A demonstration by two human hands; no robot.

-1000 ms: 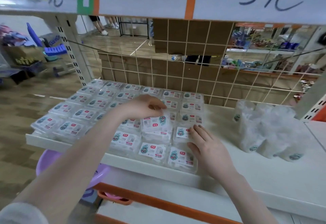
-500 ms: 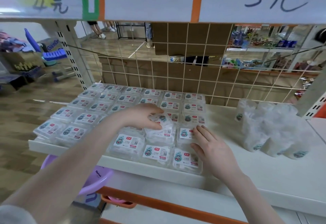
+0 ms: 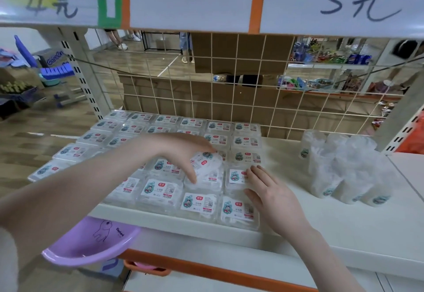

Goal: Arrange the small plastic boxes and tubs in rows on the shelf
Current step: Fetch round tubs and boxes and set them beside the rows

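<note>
Several clear plastic boxes (image 3: pixel 199 204) with white labels lie in rows on the left half of the white shelf (image 3: pixel 321 229). My left hand (image 3: pixel 183 151) grips one tilted box (image 3: pixel 207 165) from above, over the second row from the front. My right hand (image 3: pixel 273 195) rests flat, fingers straight, on the boxes at the right end of the front rows. A cluster of clear plastic tubs (image 3: pixel 344 167) wrapped in film stands on the right of the shelf.
A wire grid panel (image 3: pixel 229 98) backs the shelf. Price signs (image 3: pixel 344 0) hang across the top. A purple basin (image 3: pixel 89 243) sits below the shelf edge at left. Bare shelf lies between the boxes and the tubs.
The box in my left hand has tipped up and shifted a little toward the front. My right hand stays flat on the boxes.
</note>
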